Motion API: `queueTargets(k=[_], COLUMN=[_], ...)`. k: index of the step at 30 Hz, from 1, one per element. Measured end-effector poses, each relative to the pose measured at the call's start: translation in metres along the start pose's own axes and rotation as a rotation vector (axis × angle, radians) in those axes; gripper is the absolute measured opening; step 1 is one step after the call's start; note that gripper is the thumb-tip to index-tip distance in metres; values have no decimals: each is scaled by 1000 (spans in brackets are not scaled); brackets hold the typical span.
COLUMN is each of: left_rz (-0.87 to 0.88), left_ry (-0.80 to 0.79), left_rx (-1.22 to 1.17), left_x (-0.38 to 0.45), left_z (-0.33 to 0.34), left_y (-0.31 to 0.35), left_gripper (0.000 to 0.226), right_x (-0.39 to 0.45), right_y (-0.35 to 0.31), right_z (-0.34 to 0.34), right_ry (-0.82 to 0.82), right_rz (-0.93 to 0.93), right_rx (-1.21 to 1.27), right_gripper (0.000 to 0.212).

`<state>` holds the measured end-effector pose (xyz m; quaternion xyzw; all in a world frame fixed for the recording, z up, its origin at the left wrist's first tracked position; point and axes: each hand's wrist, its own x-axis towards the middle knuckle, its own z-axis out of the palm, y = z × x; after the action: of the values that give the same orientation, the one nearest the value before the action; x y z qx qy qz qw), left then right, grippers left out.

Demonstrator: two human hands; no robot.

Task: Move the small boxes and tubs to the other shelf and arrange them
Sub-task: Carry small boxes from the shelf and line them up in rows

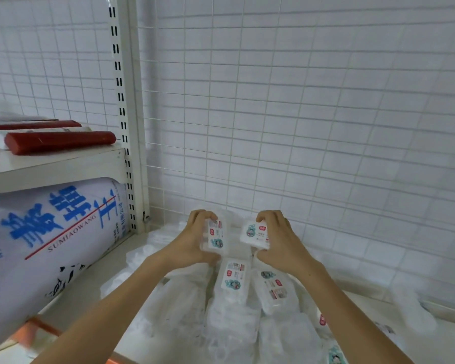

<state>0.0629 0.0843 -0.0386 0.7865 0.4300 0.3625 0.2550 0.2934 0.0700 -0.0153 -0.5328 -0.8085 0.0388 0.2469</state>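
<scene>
Item 1. Left hand point(195, 239): we record its grip curled round a small clear box point(215, 236), fingers over the top end and thumb under the lower end. The box stands upright on end, its white label with a teal cartoon facing us. It is raised above the pile, towards the back of the shelf.

Item 2. Right hand point(279, 237): we record its grip pinching a second small box point(255, 235), fingers on the upper edge and thumb at the lower right. This box is tilted, label up, just beside the first; we cannot tell whether the two touch.

Item 3. Pile of clear boxes and tubs point(231, 319): heaped on the white shelf point(95, 282) from its middle to its front edge. Two labelled boxes lie uppermost directly under the hands, one point(233, 278) lengthwise, another point(273, 287) angled to its right. Further labelled pieces point(335, 355) show near the front right edge.

Item 4. Wire-grid back panel point(300, 114): behind the shelf, over white tile.

Item 5. Slotted upright post point(126, 114): at the back left corner of the shelf.

Item 6. Large white sack point(50, 240) with blue lettering: left of the post, under a higher shelf board point(55, 169).

Item 7. Red rolls point(59, 141): lying on that higher board.
</scene>
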Motion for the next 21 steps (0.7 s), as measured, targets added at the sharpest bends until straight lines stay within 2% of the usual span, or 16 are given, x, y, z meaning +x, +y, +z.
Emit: queueTargets(k=[5, 7, 9, 13, 16, 21], left_rz=[-174, -211, -222, -195, -165, -133], left_ry=[-121, -186, -168, -36, -82, -145], left_rx=[-442, -558, -632, -612, -575, -473], left_x=[-4, -4, -2, 0, -2, -3], left_z=[-3, -2, 2, 8, 10, 6], left_y=[12, 16, 20, 28, 31, 27], left_gripper=[75, 76, 75, 57, 57, 70], right_x=[-5, -6, -8, -14, -18, -26], right_y=[2, -1, -5, -11, -13, -12], right_z=[-6, -7, -8, -10, -14, -18], right_ry=[-1, -15, -12, -1, 11, 62], right_rz=[9, 9, 13, 21, 43, 129], right_rx=[67, 61, 59, 53, 24, 12], right_gripper=[75, 75, 74, 73, 74, 75])
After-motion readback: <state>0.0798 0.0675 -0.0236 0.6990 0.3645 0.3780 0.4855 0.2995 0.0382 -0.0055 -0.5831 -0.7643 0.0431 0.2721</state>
